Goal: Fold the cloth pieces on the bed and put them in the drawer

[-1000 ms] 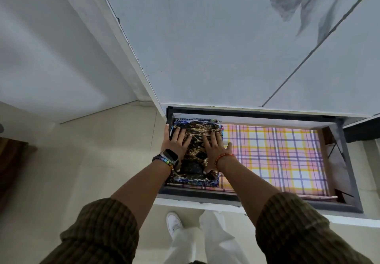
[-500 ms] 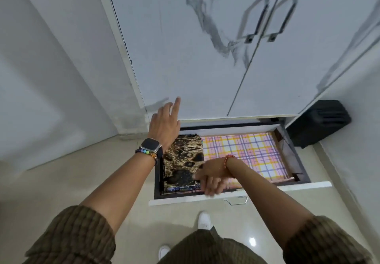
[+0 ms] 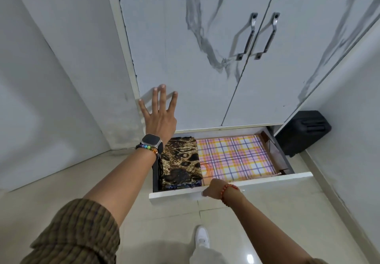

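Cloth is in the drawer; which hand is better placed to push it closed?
Probably the right hand: it rests at the drawer front's top edge, beside the folded cloth. The left hand is spread up on the wardrobe door, away from the drawer.

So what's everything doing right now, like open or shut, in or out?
drawer: pulled open
folded patterned cloth: lying flat in the drawer's left side
wardrobe doors: closed
left hand: open, fingers spread near the left door
right hand: on the drawer's front edge, fingers hidden
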